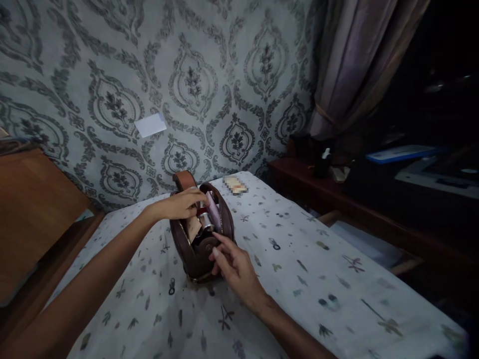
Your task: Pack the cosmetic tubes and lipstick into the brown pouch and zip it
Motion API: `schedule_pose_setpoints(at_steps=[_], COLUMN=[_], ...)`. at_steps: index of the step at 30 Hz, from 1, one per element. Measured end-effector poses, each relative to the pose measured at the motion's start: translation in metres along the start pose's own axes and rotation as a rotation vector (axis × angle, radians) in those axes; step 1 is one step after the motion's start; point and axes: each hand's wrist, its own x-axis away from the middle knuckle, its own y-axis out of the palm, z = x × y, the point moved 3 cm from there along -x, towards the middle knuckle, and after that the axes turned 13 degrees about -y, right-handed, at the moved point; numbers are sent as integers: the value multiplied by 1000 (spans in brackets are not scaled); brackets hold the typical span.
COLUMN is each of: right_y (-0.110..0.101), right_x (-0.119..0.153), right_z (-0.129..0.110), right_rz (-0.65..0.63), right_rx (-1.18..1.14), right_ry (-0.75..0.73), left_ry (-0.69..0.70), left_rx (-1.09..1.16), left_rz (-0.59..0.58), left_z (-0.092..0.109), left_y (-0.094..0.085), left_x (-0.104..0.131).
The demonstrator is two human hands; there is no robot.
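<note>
A dark brown bag [194, 262] with a lighter brown strap [184, 180] stands unzipped on the patterned bedsheet [292, 284]. Inside it are a pinkish-purple item [213, 211], a silvery cylindrical item [205, 222] and a beige item [193, 228]. My left hand [185, 203] reaches over the bag's left side, fingers curled down at the opening; its fingertips are partly hidden among the contents. Beside the near right edge of the bag is my right hand [234, 264], its index finger stretched toward the opening and the thumb apart, with nothing visible in it.
A blurred yellowish item [235, 185] lies on the sheet behind the bag. Wooden furniture [41, 209] stands at the left. On the right are a dark red ledge [310, 182], an open drawer [406, 264] and a blue-edged item [404, 153]. Patterned wallpaper [232, 75] rises behind.
</note>
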Motion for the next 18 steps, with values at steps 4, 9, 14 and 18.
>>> schedule_pose_setpoints(at_steps=[4,9,14,18], right_y=[0,-1,-1,-1], right_x=[0,0,0,0], right_z=[-1,-1,-1,-1], right_rz=[-11,-14,-33,-28], right_rx=[32,67,84,70], right_ry=[-4,-15,-22,-18], left_ry=[33,33,-39,-142], left_rx=[23,8,-40,-218], left_rz=[-30,-140,-205,-180], left_z=[2,4,9,23], left_y=[-1,-6,-10,-7], left_x=[-1,-2,-6,-9])
